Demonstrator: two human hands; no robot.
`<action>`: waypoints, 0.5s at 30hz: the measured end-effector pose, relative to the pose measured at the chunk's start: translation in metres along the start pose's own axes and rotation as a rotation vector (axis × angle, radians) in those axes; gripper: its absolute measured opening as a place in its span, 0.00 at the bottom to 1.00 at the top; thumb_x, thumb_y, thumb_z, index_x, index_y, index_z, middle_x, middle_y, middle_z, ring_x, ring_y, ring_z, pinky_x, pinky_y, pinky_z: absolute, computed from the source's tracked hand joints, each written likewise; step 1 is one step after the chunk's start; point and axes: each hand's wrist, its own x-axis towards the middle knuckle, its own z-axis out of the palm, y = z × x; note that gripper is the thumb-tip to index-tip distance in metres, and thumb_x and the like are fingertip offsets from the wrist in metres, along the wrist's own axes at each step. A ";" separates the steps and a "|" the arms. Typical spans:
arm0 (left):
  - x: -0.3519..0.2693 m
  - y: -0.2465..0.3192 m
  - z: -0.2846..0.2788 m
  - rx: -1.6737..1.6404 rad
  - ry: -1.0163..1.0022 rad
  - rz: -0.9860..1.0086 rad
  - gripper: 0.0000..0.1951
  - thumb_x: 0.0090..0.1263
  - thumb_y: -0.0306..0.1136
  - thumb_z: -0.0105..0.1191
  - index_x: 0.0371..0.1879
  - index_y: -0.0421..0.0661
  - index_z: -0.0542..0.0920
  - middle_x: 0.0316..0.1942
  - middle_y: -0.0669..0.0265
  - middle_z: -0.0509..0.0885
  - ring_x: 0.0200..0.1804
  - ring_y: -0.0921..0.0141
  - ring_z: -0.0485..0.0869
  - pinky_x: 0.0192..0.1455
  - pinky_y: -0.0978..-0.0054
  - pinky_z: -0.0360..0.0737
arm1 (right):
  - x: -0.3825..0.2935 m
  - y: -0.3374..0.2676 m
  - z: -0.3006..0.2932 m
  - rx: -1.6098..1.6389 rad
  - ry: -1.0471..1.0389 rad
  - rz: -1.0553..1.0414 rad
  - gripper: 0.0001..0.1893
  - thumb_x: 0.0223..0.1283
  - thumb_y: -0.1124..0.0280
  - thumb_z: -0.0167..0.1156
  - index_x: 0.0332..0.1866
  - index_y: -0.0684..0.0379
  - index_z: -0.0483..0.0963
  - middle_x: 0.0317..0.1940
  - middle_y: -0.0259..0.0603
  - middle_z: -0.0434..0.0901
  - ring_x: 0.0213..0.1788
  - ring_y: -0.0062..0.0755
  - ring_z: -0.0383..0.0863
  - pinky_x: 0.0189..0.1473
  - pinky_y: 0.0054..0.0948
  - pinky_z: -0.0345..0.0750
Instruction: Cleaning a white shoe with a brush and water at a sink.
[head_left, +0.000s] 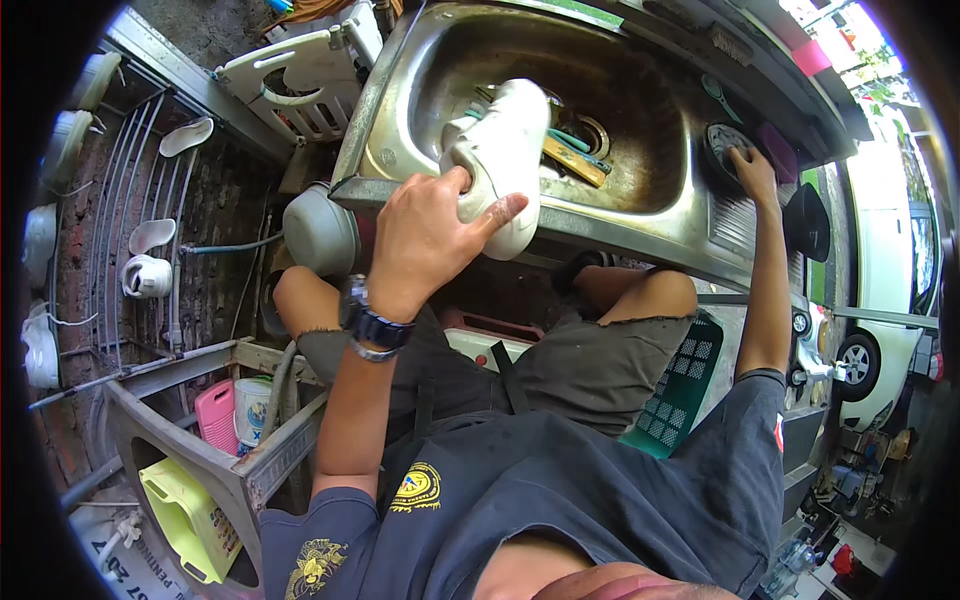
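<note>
My left hand grips a white shoe by its opening, holding it above the near edge of a steel sink. Beneath and beside the shoe, a wooden-backed brush and some teal-handled items lie near the drain. On the right, my right hand reaches into a dark round bowl on the ribbed drainboard; its fingertips are at the bowl's contents, and whether they hold anything cannot be told. A purple object sits beside that bowl, and a black bowl stands nearer the drainboard's outer end.
At the left, a metal rack bears white shoes and insoles. A grey bucket stands by the sink's left corner. A yellow-green basket and a pink washboard are at lower left; a green basket is beside my leg.
</note>
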 end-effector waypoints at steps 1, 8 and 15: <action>0.003 -0.001 0.002 -0.001 0.005 0.002 0.31 0.69 0.61 0.64 0.39 0.37 0.86 0.36 0.47 0.87 0.45 0.49 0.85 0.59 0.56 0.78 | 0.001 0.003 0.005 0.015 0.024 0.001 0.39 0.57 0.31 0.66 0.54 0.61 0.84 0.53 0.61 0.86 0.60 0.61 0.84 0.64 0.50 0.76; -0.009 -0.011 0.001 0.121 0.150 0.314 0.28 0.64 0.52 0.71 0.52 0.39 0.84 0.42 0.55 0.88 0.55 0.58 0.82 0.65 0.58 0.71 | -0.078 -0.134 -0.027 0.541 0.189 -0.342 0.22 0.65 0.48 0.66 0.48 0.59 0.84 0.45 0.51 0.85 0.51 0.51 0.82 0.58 0.43 0.76; -0.008 0.005 0.013 0.002 -0.011 0.467 0.23 0.61 0.36 0.72 0.53 0.41 0.82 0.44 0.57 0.87 0.51 0.54 0.83 0.65 0.60 0.72 | -0.163 -0.228 0.000 0.715 0.163 -0.751 0.18 0.53 0.57 0.71 0.43 0.56 0.80 0.46 0.44 0.80 0.56 0.49 0.74 0.61 0.44 0.69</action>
